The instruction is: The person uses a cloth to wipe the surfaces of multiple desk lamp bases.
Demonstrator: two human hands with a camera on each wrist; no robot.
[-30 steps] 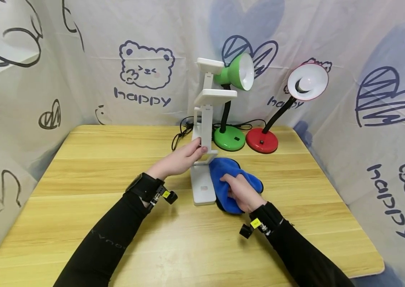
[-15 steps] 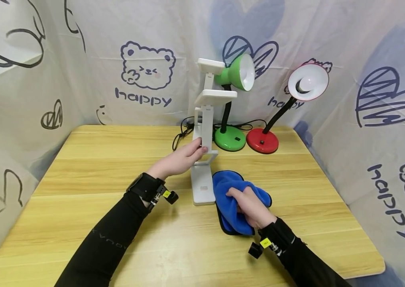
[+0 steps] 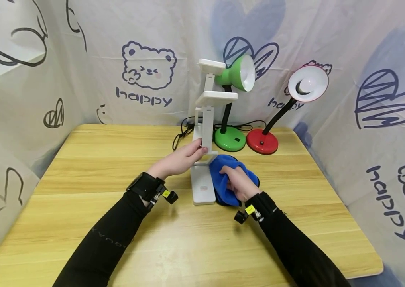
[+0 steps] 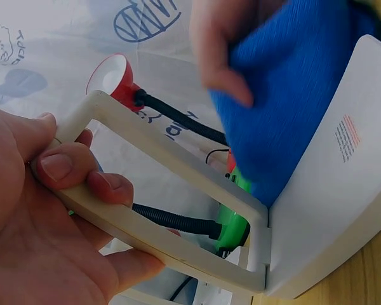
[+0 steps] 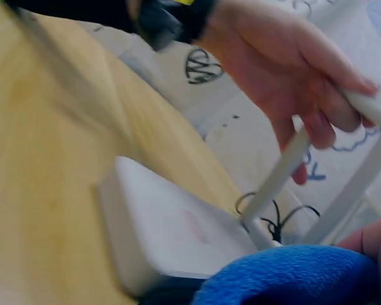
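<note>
In the head view a white desk lamp (image 3: 203, 197) stands near the table's middle, its flat base toward me. My left hand (image 3: 178, 160) grips its upright; in the left wrist view the fingers curl round the open rectangular frame (image 4: 178, 159) of that stem. My right hand (image 3: 240, 182) holds a bunched blue cloth (image 3: 220, 169) with a black edge against the right side of the base. The left wrist view shows the cloth (image 4: 286, 82) along the base's side. Close in the right wrist view, the cloth (image 5: 292, 273) hides most of the right hand.
Behind stands a second white lamp (image 3: 212, 66), partly hidden. A green lamp (image 3: 229, 139) and a red lamp (image 3: 262, 141) stand at the back right. Black cords (image 3: 184, 130) lie near the back edge. A printed curtain (image 3: 145, 24) surrounds the wooden table (image 3: 98, 175).
My right hand drew the cloth toward me along the base's right side, then moved it forward again, close to the stem. The left hand has kept its grip on the lamp.
</note>
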